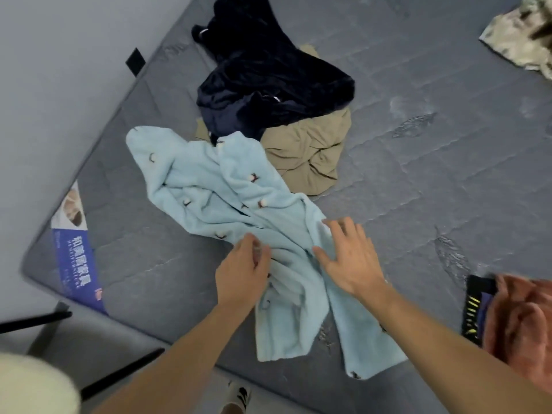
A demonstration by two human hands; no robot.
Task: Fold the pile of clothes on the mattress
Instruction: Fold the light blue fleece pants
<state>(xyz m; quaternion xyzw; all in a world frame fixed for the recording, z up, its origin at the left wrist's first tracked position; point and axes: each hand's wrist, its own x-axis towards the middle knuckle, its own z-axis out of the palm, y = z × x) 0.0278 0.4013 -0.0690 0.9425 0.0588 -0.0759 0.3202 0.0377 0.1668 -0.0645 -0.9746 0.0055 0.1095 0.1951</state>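
A light blue fleece garment (209, 186) with small dark prints lies crumpled across the grey mattress (433, 174), stretching from the pile down to the near edge. My left hand (243, 270) pinches a fold of it near the middle. Just to the right, my right hand (349, 258) hovers over or touches the same garment with fingers spread. Behind it lies the pile: a dark navy garment (268, 82) on top of a tan one (310, 153).
A pink-brown fluffy garment (519, 327) and a black item with yellow marks (475, 309) lie at the right edge. A camouflage cloth (522, 37) sits at the far right corner. A wall runs along the left; a blue label (74, 258) marks the mattress corner.
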